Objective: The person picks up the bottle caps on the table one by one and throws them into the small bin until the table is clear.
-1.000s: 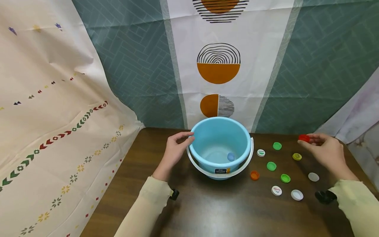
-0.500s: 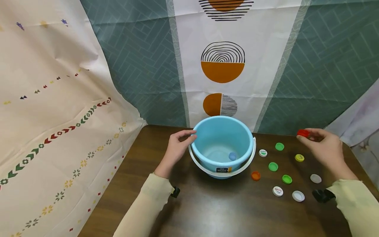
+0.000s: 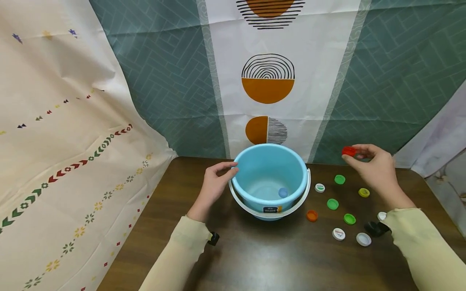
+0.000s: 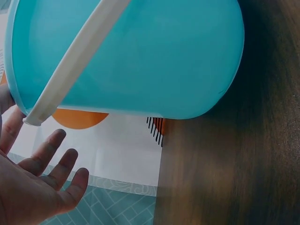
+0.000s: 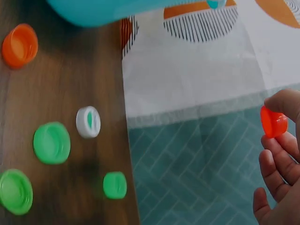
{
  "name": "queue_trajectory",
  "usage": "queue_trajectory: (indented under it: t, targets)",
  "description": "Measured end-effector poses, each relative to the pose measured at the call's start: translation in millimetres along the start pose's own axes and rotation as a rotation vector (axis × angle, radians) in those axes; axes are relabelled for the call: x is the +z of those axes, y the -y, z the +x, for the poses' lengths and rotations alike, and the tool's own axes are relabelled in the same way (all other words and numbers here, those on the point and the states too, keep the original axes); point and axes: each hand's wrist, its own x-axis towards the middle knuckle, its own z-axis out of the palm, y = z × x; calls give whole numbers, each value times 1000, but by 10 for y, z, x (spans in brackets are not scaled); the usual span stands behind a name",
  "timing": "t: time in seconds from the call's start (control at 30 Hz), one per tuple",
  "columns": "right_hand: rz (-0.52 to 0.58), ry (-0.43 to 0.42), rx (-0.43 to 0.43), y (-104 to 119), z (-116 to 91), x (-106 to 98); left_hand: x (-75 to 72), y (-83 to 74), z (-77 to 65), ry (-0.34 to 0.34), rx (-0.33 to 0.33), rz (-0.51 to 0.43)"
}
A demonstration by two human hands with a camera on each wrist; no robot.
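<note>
A light-blue bucket (image 3: 269,178) with a white handle stands on the table, one blue bottle cap (image 3: 283,192) lying inside it. At its left rim, my left hand (image 3: 215,180) pinches the edge with thumb and index finger, while the other fingers spread loose in the left wrist view. Raised above the table's right part, my right hand (image 3: 375,163) pinches a red bottle cap (image 3: 348,151) between thumb and fingertips. The same red cap (image 5: 273,123) shows at the right edge of the right wrist view, apart from the bucket.
Several loose caps lie right of the bucket, among them an orange cap (image 3: 312,215), a yellow cap (image 3: 364,192), a green cap (image 3: 333,204) and a white cap (image 3: 338,234). A patterned cloth (image 3: 267,89) hangs behind the table (image 3: 269,258); a cream cloth (image 3: 83,169) hangs left.
My right hand has moved left and up with the red cap, closer to the bucket. My left hand has stayed at the rim. The head view shifted slightly.
</note>
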Motion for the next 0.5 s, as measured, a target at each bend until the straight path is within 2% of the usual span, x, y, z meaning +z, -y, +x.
queue_trajectory:
  t: [0.5]
  targets:
    - [35,53,-70,385,-12,174,5,-14,-12,0,-3,2]
